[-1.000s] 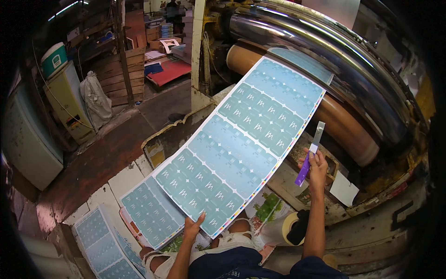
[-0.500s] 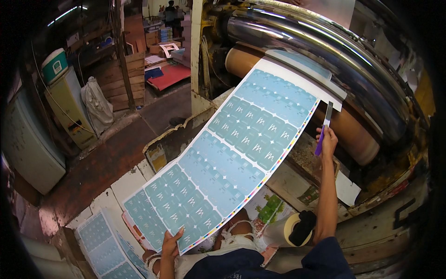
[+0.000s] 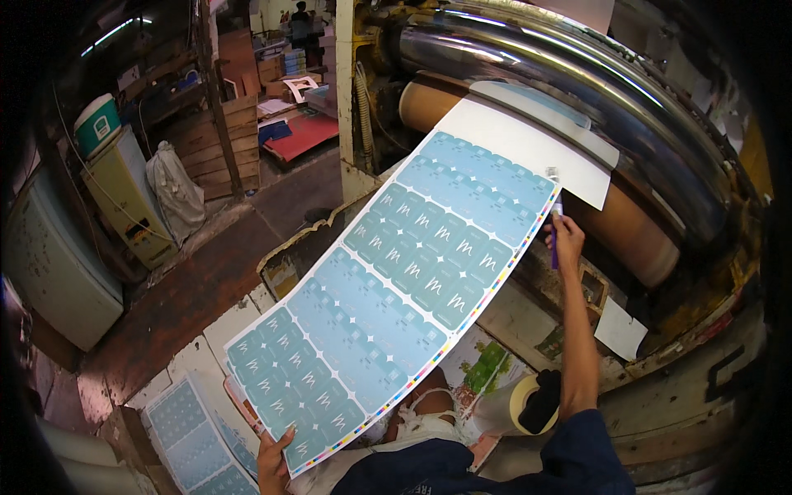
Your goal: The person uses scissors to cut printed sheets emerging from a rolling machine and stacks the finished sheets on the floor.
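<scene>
Hands: left hand (image 3: pixel 272 462) and right hand (image 3: pixel 567 235) hold teal printed sheet (image 3: pixel 396 289).

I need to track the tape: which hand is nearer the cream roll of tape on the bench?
Right. The right hand is raised above the cream roll of tape, holding a purple tool; the left hand grips the blue printed sheet's lower corner, farther left.

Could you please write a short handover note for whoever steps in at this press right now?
Left hand grips the near bottom corner of the long blue printed sheet.
Right hand holds a purple-handled tool at the sheet's far right edge, beside the brown cylinder.
The sheet's far end lies on the cylinder, next to the steel roller.
Similar blue sheets lie stacked lower left.
Done: most of the sheet hangs clear of the cylinder.
Left: the far end is not off yet.
</scene>
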{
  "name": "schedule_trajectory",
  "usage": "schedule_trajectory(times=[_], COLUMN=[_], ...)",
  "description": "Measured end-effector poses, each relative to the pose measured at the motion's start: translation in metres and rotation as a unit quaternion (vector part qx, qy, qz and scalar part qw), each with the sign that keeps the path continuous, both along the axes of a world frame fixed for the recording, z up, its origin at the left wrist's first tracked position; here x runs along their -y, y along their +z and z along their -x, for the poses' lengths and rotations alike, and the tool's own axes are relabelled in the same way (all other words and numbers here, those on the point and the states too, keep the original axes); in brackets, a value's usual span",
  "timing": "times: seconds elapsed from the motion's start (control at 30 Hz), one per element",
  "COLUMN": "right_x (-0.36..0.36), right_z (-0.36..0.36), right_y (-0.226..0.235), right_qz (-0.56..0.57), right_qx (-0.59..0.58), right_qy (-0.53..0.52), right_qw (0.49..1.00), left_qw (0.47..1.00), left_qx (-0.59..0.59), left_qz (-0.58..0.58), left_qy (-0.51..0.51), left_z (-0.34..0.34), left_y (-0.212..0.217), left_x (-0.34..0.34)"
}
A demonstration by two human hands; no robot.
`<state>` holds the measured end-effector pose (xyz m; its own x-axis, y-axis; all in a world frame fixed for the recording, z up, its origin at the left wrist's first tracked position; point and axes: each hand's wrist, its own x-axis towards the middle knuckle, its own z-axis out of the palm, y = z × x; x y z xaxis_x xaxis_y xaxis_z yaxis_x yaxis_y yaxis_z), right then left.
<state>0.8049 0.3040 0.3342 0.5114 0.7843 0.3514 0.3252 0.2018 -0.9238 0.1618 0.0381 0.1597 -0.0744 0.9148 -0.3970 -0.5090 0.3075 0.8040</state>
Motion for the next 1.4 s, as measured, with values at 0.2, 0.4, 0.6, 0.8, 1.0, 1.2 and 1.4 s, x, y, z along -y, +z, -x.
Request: schedule_trajectory(times=[0.2,0.4,0.6,0.8,1.0,1.2,1.4], right_x=[0.023,0.025,0.021,0.016,0.043,0.107,0.144], right_z=[0.001,-0.066,-0.094,-0.115,-0.080,0.041,0.070], right_y=[0.015,0.038,0.038,0.050,0.089,0.061,0.055], right_qz=[-0.139,-0.093,-0.078,-0.016,-0.091,-0.151,-0.078], right_qx=[0.323,0.489,0.473,0.358,0.381,0.444,0.441], right_qy=[-0.387,-0.227,-0.100,-0.053,-0.064,-0.051,-0.003], right_qw=[0.852,0.837,0.872,0.932,0.918,0.882,0.894], left_qw=[0.999,0.999,0.984,0.975,0.946,0.946,0.978], left_qx=[-0.014,-0.009,-0.143,-0.170,-0.258,-0.279,-0.165], left_qz=[0.020,0.021,-0.005,0.006,0.120,0.083,0.040], left_qy=[0.036,0.026,0.104,0.140,0.157,0.143,0.122], left_z=[0.011,0.002,0.032,0.053,0.104,0.189,0.140], left_y=[-0.007,0.011,-0.048,-0.036,-0.061,-0.164,-0.205], left_x=[0.013,0.011,0.019,0.035,0.051,0.051,0.016])
